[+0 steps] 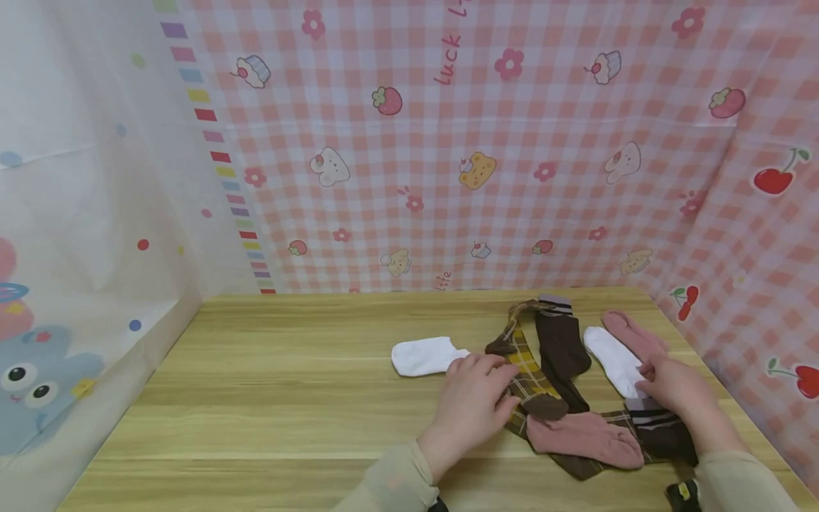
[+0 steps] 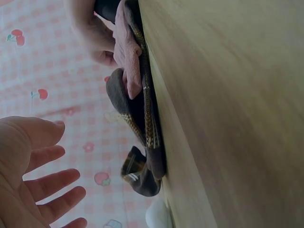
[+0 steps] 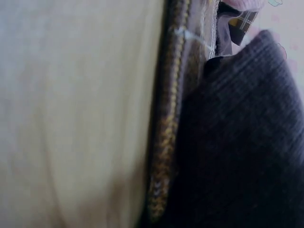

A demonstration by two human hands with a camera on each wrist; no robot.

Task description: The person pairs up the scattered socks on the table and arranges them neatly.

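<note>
My left hand (image 1: 475, 395) hovers with fingers spread over the left side of the sock pile, between a white sock (image 1: 422, 357) and a brown-and-yellow plaid sock (image 1: 527, 366). In the left wrist view its palm and loosely bent fingers (image 2: 59, 180) hold nothing. At the right, my right hand (image 1: 680, 390) has its thumb and forefinger bent at the edge of a second white sock (image 1: 611, 359); I cannot tell whether they pinch it. A pink sock (image 1: 633, 334) lies just beyond those fingers. Below the wrist is a dark sock with a grey striped cuff (image 1: 665, 434).
Another pink sock (image 1: 585, 439) lies across plaid fabric at the front of the pile. A dark brown sock with a striped cuff (image 1: 563, 341) lies behind. Wood-grain table (image 1: 269, 405) spreads to the left; patterned cloth (image 1: 435, 213) hangs at the back and sides.
</note>
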